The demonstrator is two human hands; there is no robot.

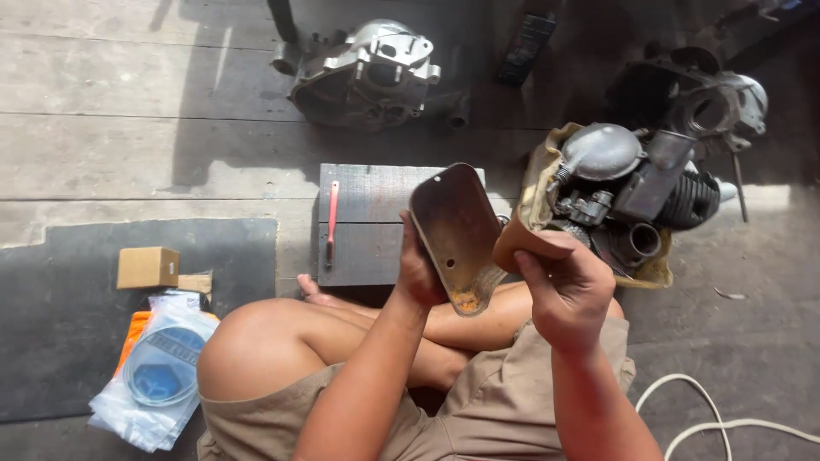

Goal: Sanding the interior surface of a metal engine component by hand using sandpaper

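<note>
I see my left hand gripping the upright metal cover while my right hand clutches sandpaper just beside its right edge.

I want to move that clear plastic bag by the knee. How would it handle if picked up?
The clear plastic bag looks thin and wrinkled, so probably floppy and a bit slippery. A round, coiled item shows inside, so it would likely sag toward that weight.

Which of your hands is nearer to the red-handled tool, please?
Left. The left hand grips the metal cover just beside the red-handled tool; the right hand is farther, beyond the cover.
</note>
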